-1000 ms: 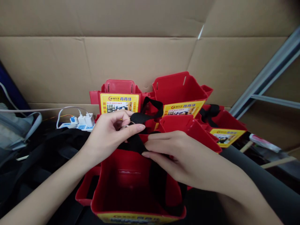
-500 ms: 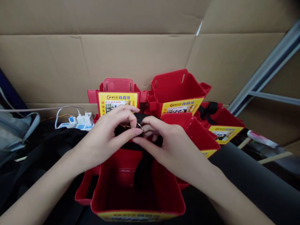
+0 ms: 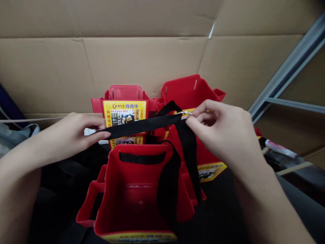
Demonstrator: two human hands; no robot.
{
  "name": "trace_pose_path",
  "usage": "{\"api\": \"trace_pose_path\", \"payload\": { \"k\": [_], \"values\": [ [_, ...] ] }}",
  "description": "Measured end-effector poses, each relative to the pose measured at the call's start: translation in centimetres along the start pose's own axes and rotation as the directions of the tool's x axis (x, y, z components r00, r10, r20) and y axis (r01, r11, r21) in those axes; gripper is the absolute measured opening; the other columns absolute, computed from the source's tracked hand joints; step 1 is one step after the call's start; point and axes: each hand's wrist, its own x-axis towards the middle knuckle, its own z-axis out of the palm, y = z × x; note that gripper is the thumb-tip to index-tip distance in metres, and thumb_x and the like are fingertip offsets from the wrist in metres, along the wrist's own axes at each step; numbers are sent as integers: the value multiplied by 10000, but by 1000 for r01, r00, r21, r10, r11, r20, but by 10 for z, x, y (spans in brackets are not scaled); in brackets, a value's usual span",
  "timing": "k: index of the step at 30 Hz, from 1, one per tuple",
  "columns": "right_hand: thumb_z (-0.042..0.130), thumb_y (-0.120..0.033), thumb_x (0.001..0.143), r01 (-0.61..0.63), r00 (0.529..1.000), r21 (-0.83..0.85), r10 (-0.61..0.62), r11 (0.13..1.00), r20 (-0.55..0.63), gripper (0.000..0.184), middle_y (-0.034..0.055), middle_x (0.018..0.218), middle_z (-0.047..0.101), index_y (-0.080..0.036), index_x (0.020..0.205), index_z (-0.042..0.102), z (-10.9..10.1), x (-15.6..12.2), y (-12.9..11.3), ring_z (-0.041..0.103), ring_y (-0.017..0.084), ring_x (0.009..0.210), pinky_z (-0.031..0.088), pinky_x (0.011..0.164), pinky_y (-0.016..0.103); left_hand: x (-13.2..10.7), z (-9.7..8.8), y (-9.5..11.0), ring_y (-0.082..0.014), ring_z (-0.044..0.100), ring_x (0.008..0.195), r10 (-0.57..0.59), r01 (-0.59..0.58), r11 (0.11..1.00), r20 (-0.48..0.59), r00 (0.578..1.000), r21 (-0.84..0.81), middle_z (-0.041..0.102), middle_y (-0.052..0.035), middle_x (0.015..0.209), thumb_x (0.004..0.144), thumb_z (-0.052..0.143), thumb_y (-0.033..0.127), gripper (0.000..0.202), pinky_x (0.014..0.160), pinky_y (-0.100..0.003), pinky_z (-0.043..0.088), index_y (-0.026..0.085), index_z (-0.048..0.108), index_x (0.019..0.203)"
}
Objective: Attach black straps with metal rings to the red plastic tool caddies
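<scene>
A black webbing strap (image 3: 142, 126) is stretched level between my two hands above a red plastic bin (image 3: 138, 189). My left hand (image 3: 73, 134) pinches the strap's left end. My right hand (image 3: 220, 132) is closed on the strap at a small metal ring (image 3: 184, 113), where the webbing folds and drops into the bin. A short length of strap runs through slots in the bin's back wall. The bin is open-topped with a yellow label on its near rim.
Several more red bins with yellow printed labels (image 3: 125, 113) stand behind, against a cardboard wall (image 3: 142, 61). A grey metal frame (image 3: 286, 84) slants at the right. Dark fabric (image 3: 61, 169) lies at the left; a grey bag (image 3: 15, 135) sits at the far left.
My hands were together over the bin working the strap at the ring. They have drawn apart, left hand to the left, right hand up and right, pulling the strap taut.
</scene>
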Motion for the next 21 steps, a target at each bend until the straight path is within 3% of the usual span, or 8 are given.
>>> {"api": "trace_pose_path", "payload": {
  "k": [2,4,8,11,14,16,18,21],
  "values": [
    [560,-173,679,31,999,30,-31,999,11,91,-39,505,551,-179,607,504,0,-4,-5,509,92,458,377,521,219,-3,-2,-4,-154,600,649,-12,6,991,44,999,136,678,28,810,826,515,272,158,575,-258,428,229,645,906],
    [558,-157,694,100,993,96,-106,990,50,124,-48,495,536,-179,599,482,3,-11,-15,490,77,441,366,501,205,-4,4,3,-192,625,685,-44,54,979,-56,997,194,687,7,855,812,533,322,201,599,-296,453,235,633,964],
    [527,-118,755,239,936,278,-297,930,190,146,-54,528,528,-176,629,482,10,-25,-31,479,54,460,365,490,167,2,28,40,-236,589,1033,109,-111,994,-128,986,-9,604,-72,1201,768,611,430,526,862,-347,471,192,506,1225],
    [510,-113,782,273,909,334,-356,902,219,134,-58,543,518,-175,664,495,12,-29,-35,470,46,472,365,492,156,9,39,58,-174,634,880,196,-207,978,-232,953,-28,694,-30,986,834,562,278,205,804,-285,474,190,632,1005],
    [537,-120,757,261,933,279,-316,924,174,157,-65,505,481,-172,624,472,12,-22,-27,429,43,440,355,484,165,10,31,51,-144,632,720,187,-202,979,-277,942,-26,705,11,783,835,563,242,114,713,-250,462,200,665,803],
    [558,-140,731,218,967,185,-238,958,93,174,-58,488,470,-173,594,457,8,-12,-16,416,53,433,348,490,188,6,16,37,-146,624,703,116,-119,993,-288,951,7,704,13,795,815,588,297,124,681,-247,447,202,667,805],
    [567,-169,715,146,989,57,-146,988,6,164,-36,500,486,-178,585,467,-1,-1,0,438,74,457,347,513,219,1,-2,20,-151,598,626,-59,94,989,-281,958,113,697,-1,766,819,567,374,208,613,-256,421,189,662,832],
    [582,-200,694,16,990,-81,-27,997,-137,112,4,545,505,-189,613,506,-20,11,25,480,113,519,336,524,256,-8,-19,-4,-206,589,585,-319,348,869,-140,937,350,681,-47,712,848,482,439,331,559,-289,392,162,661,873]
  ]
}}
